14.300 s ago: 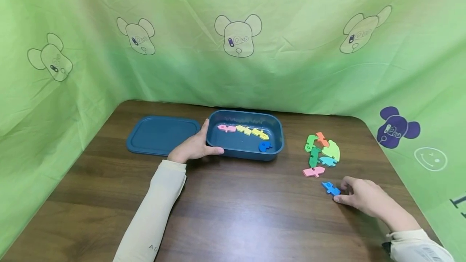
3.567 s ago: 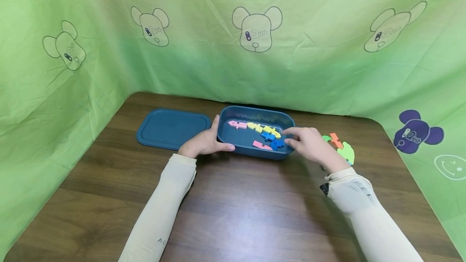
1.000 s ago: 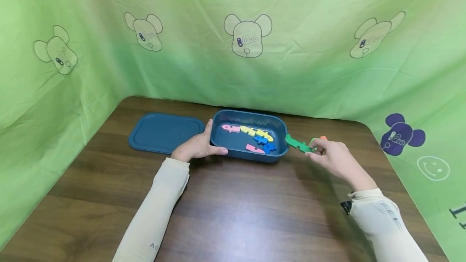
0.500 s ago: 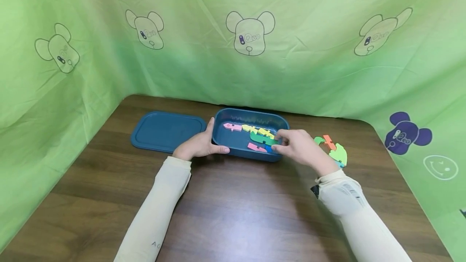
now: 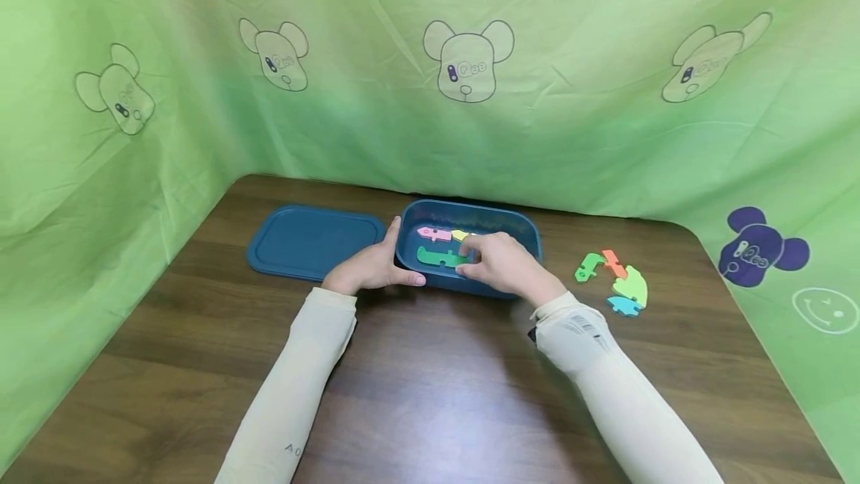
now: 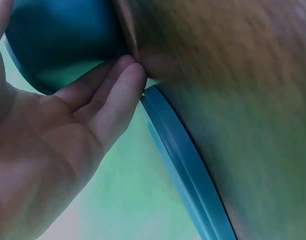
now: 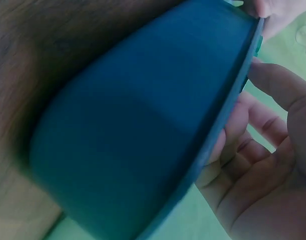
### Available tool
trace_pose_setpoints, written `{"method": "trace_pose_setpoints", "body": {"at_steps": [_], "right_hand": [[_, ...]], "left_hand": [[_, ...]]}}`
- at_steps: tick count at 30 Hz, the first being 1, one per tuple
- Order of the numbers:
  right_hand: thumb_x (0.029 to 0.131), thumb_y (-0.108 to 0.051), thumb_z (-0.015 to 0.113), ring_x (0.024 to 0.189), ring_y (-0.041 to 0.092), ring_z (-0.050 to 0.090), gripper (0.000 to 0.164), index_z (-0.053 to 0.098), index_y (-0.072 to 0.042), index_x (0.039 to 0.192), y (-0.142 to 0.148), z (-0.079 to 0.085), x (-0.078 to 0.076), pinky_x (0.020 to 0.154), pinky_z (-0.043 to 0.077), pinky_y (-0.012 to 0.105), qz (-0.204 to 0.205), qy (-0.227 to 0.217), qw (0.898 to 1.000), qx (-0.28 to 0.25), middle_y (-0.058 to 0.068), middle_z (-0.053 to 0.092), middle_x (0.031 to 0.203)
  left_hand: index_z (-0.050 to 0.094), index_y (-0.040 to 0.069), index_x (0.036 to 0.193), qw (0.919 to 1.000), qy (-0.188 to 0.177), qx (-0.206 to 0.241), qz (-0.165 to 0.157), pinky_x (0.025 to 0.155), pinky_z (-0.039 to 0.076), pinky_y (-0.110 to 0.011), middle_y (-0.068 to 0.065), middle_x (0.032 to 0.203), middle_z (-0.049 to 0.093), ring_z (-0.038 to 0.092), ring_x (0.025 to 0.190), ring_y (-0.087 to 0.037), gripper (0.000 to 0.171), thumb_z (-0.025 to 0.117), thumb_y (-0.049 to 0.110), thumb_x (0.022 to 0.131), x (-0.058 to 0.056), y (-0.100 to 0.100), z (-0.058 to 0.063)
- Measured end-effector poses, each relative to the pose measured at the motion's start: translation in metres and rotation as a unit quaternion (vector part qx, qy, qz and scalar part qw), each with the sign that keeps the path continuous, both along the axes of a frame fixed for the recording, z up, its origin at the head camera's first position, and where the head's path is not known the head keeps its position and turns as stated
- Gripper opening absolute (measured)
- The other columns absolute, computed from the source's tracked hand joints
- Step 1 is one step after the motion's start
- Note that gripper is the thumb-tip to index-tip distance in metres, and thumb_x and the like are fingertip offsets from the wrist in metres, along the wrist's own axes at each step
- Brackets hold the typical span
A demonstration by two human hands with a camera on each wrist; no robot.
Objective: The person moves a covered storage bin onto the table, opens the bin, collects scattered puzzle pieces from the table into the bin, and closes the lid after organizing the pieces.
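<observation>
In the head view, an open dark blue box (image 5: 531, 249) stands near the table's back edge. My left hand (image 5: 368, 266) rests against its left end, fingers spread along the end and thumb along the front; in the left wrist view its fingers look fairly straight against the box wall. My right hand (image 5: 500, 264) reaches into the box and pinches one end of a long green puzzle piece (image 5: 437, 256) between thumb and fingers. Behind it lie a pink puzzle piece (image 5: 434, 234) and part of a yellow puzzle piece (image 5: 460, 235). The right hand hides the other pieces inside.
A flat blue lid (image 5: 312, 241) lies left of the box. To the right on the wooden table are a green curved piece (image 5: 587, 267), an orange piece (image 5: 614, 264), a lime piece (image 5: 631, 286) and a light blue piece (image 5: 625, 305). A green curtain (image 5: 363, 133) surrounds the table.
My right hand has carried the long green piece from the right-hand pile into the box and farther left. Earlier, pink and blue pieces also went from the table into the box. The left hand stays put.
</observation>
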State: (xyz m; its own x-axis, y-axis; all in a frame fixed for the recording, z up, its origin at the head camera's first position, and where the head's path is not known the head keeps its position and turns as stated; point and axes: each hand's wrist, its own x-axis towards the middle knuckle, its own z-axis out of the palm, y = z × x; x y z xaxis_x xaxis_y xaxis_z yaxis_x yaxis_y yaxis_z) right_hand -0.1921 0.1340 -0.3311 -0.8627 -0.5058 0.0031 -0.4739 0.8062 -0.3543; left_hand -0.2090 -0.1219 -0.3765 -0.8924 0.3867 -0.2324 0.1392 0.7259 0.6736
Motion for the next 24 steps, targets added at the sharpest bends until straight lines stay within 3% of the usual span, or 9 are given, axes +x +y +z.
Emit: {"method": "trace_pose_setpoints", "body": {"at_steps": [10, 24], "right_hand": [[0.091, -0.026, 0.077, 0.072, 0.017, 0.059, 0.022, 0.071, -0.01, 0.106, -0.015, 0.002, -0.008, 0.066, 0.049, 0.036, 0.007, -0.032, 0.999, -0.007, -0.001, 0.066, 0.08], [0.092, -0.024, 0.077, 0.071, 0.018, 0.057, 0.022, 0.071, -0.01, 0.107, -0.019, 0.0, -0.01, 0.064, 0.047, 0.035, 0.005, -0.041, 0.999, -0.017, 0.001, 0.064, 0.08]], "left_hand": [[-0.018, 0.02, 0.16, 0.9998, 0.001, 0.018, -0.009, 0.106, 0.04, -0.049, -0.024, 0.152, 0.042, 0.049, 0.131, -0.037, 0.133, 0.082, 0.053, 0.08, 0.0, -0.001, 0.002], [-0.019, 0.02, 0.16, 0.9999, -0.003, 0.008, -0.006, 0.104, 0.042, -0.049, -0.024, 0.15, 0.044, 0.051, 0.128, -0.035, 0.132, 0.081, 0.055, 0.081, -0.001, 0.001, 0.002]]}}
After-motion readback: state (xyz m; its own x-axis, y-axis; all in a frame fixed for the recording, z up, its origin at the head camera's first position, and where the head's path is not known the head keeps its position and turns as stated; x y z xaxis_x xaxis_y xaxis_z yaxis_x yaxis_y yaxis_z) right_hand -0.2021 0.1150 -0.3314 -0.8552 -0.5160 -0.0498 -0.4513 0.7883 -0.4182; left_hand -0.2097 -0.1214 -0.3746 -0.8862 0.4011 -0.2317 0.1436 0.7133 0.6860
